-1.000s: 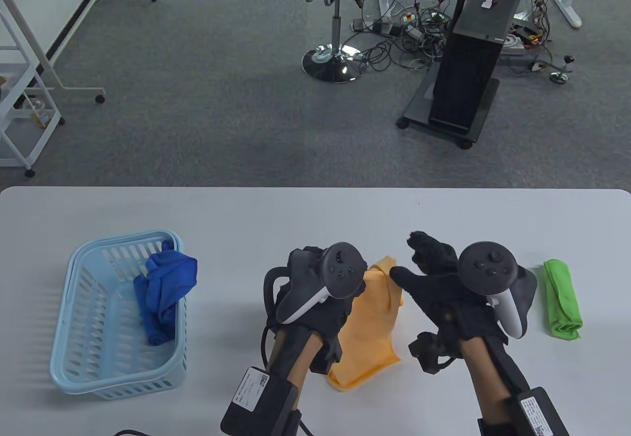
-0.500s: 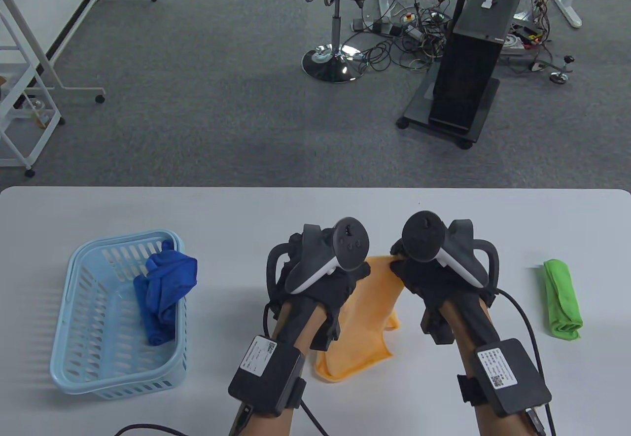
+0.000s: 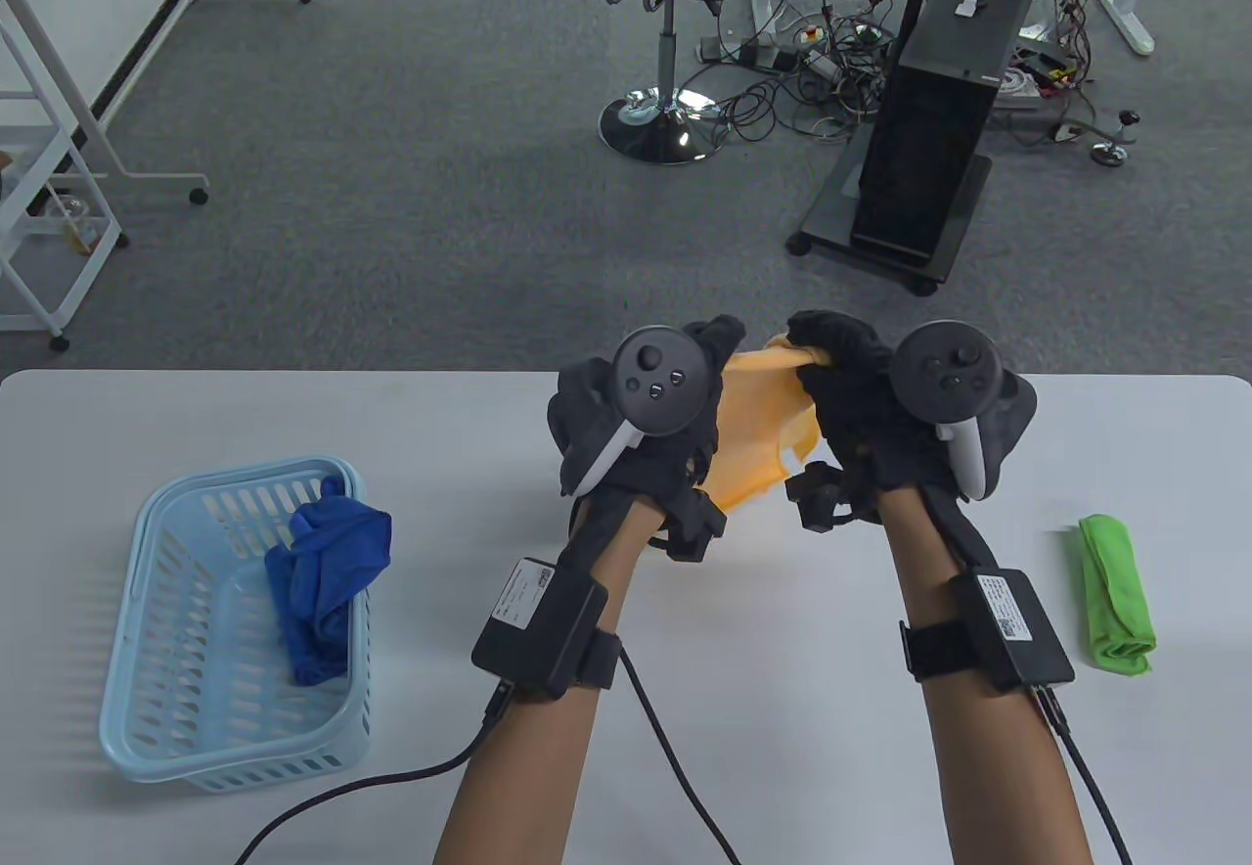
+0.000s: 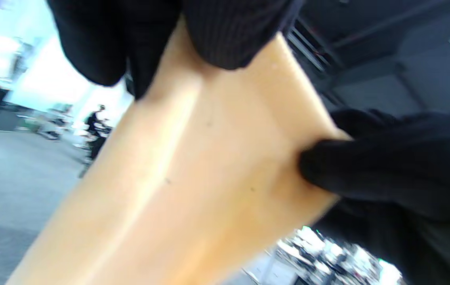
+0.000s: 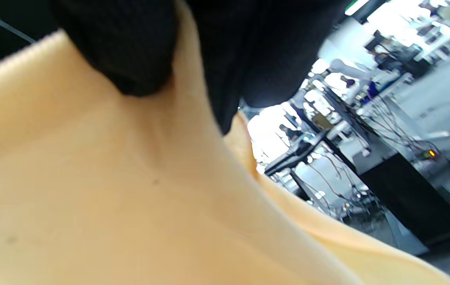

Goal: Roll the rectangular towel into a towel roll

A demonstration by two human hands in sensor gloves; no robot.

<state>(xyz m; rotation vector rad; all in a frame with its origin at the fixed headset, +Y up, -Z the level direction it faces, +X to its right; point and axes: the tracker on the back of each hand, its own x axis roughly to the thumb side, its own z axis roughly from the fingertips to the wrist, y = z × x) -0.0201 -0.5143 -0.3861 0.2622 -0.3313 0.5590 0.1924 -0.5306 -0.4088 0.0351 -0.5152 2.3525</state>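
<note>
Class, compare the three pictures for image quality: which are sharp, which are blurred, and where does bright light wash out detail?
Table view: sharp and evenly lit, with soft shadows beside the basket. Left wrist view: motion-blurred; the orange towel fills the frame, and the background at upper left is washed out. Right wrist view: towel and glove blurred close to the lens; bright background patches are blown out.

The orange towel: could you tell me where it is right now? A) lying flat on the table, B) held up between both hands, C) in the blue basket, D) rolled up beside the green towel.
B: the left hand and the right hand each pinch an upper corner of the orange towel, which hangs between them above the table.
</note>
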